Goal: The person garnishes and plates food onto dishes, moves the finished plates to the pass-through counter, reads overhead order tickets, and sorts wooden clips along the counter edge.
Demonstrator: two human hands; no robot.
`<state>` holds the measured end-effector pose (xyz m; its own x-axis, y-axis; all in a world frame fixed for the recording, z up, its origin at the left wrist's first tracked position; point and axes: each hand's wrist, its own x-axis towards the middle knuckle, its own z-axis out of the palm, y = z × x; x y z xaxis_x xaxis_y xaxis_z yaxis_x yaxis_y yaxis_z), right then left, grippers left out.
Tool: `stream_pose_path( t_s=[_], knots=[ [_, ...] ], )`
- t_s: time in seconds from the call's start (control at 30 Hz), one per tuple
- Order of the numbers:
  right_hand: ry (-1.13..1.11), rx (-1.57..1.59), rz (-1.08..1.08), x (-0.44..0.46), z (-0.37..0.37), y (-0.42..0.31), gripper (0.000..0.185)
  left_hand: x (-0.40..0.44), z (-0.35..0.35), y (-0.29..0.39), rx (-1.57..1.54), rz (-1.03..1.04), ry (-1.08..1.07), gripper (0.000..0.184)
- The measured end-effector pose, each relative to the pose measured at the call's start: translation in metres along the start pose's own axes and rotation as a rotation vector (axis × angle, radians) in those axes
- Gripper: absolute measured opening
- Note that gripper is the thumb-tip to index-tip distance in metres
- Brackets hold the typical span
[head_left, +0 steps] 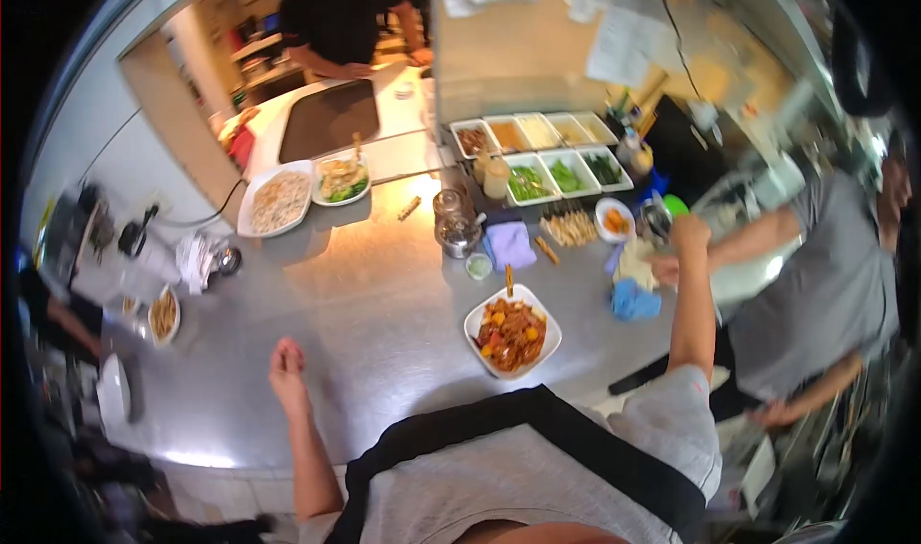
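Left hand (287, 360) half-open, over counter (384, 299) — right hand (690, 232) near metal container (656, 218), grip unclear

Filled bowl (513, 331) before the small cup (479, 267), folded cloth (511, 244) behind the cup

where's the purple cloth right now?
Head view, slightly right of centre: the purple cloth lies on the steel counter, just beyond the white bowl of saucy food and right of the round metal container.

Fisheye edges curved, black corners; warm glow, glare on counter (384, 295).
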<state>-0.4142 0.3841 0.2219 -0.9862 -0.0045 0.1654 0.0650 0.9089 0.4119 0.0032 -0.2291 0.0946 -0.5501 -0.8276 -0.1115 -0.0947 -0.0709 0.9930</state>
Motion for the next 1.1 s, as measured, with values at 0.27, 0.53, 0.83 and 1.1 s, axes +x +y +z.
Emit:
stream_pose_path(
  t_s=[0.27,0.53,0.83,1.1],
  knots=[
    [0.175,0.19,-0.2,0.047,0.0,-0.014,0.023,-0.184,0.107,0.256,-0.053,1.696,0.566,0.024],
    [0.545,0.667,-0.651,-0.01,-0.058,-0.078,0.015,-0.265,0.151,0.28,-0.215,2.578,0.883,0.022],
    [0.341,0.968,-0.764,-0.092,-0.007,-0.134,0.011,-0.297,0.125,0.264,0.573,2.418,1.698,0.031],
    [0.139,0.866,-0.652,-0.124,0.096,-0.162,0.023,-0.324,0.158,0.262,-0.203,2.631,0.62,0.029]
  ],
)
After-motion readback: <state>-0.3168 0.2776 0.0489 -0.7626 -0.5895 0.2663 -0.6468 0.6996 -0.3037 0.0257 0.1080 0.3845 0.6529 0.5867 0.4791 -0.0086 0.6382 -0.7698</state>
